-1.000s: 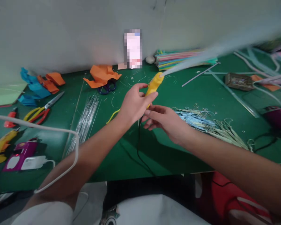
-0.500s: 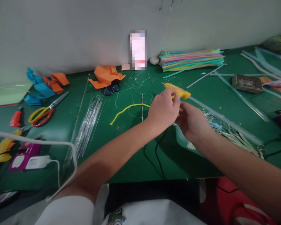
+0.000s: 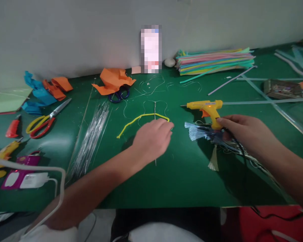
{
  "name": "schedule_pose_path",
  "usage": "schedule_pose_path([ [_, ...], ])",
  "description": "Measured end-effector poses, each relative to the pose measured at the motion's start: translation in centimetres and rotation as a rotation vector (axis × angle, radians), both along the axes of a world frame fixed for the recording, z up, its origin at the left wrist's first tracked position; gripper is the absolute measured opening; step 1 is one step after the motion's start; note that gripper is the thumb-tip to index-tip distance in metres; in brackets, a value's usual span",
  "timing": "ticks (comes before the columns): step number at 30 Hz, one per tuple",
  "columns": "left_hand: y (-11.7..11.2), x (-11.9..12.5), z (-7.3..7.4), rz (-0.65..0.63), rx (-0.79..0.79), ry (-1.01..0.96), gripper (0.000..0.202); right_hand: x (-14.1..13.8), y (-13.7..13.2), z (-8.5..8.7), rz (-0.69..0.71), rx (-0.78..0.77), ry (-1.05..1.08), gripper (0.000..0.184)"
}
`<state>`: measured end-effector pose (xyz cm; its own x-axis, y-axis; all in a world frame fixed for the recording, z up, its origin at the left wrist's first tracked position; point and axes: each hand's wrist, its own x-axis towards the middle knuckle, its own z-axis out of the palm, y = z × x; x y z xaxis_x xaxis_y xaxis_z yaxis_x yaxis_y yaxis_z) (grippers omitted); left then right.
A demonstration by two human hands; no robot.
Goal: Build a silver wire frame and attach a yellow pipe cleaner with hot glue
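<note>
My right hand (image 3: 238, 129) grips a yellow glue gun (image 3: 205, 106) by the base of its handle, with the nozzle pointing left and a long clear glue stick (image 3: 255, 101) out of its back. My left hand (image 3: 153, 137) is over the right end of a bent yellow pipe cleaner (image 3: 137, 117), fingers curled; its fingertips are partly hidden, so what they hold, if anything, does not show. That pipe cleaner crosses an upright twisted wire (image 3: 155, 107) with thin wire loops at its sides. Blue tassels (image 3: 197, 131) and a pale tassel (image 3: 213, 161) lie below the glue gun.
Left are a bundle of silvery wires (image 3: 92, 141), scissors (image 3: 50, 117), a second yellow glue gun (image 3: 3, 158) and a purple power strip (image 3: 21, 171). A pipe cleaner bundle (image 3: 214, 62), crumpled orange paper (image 3: 113, 80) and a blurred phone (image 3: 151, 48) are along the wall. A small box (image 3: 282, 89) lies right.
My hands have parted. The glue gun has gone to the right in my right hand and now points left; my left hand has moved left and down, onto the yellow pipe cleaner's right end.
</note>
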<state>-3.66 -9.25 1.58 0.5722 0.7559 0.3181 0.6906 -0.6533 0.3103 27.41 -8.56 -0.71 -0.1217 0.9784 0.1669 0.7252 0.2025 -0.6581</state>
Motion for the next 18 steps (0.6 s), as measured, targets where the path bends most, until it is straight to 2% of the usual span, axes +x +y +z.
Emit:
schedule_pose_path([
  [2, 0.7, -2.0, -0.5, 0.077, 0.043, 0.020, 0.020, 0.8, 0.2, 0.5, -0.104, -0.147, -0.186, 0.023],
  [3, 1.0, -2.8, -0.8, 0.122, 0.046, 0.041, 0.021, 0.8, 0.2, 0.9, -0.146, -0.148, -0.327, 0.023],
  [5, 1.4, -3.9, -1.4, 0.175, 0.027, 0.086, 0.022, 0.1, 0.0, 1.9, -0.134, -0.047, -0.607, 0.028],
  [7, 1.5, -4.4, -1.9, 0.194, -0.008, 0.123, 0.023, -1.7, -0.5, 3.3, -0.216, 0.149, -0.768, 0.038],
  [10, 1.6, -4.5, -2.5, 0.176, -0.054, 0.157, 0.023, -6.0, -0.8, 4.7, -0.023, 0.328, -0.670, 0.032],
  [11, 1.7, -4.6, -2.6, 0.165, -0.061, 0.159, 0.022, -7.5, -0.6, 4.7, 0.158, 0.339, -0.604, 0.029],
  [12, 1.7, -4.6, -2.7, 0.155, -0.066, 0.154, 0.022, -9.0, -0.2, 4.5, 0.304, 0.358, -0.545, 0.027],
  [14, 1.9, -4.8, -2.7, 0.131, -0.072, 0.135, 0.022, -11.4, 0.7, 3.6, 0.464, 0.280, -0.567, 0.020],
  [16, 2.0, -5.0, -2.7, 0.104, -0.077, 0.114, 0.022, -12.8, 1.7, 2.4, 0.565, 0.185, -0.634, 0.016],
  [18, 2.2, -5.2, -2.8, 0.077, -0.091, 0.109, 0.022, -13.4, 2.3, 1.3, 0.609, 0.191, -0.666, 0.016],
])
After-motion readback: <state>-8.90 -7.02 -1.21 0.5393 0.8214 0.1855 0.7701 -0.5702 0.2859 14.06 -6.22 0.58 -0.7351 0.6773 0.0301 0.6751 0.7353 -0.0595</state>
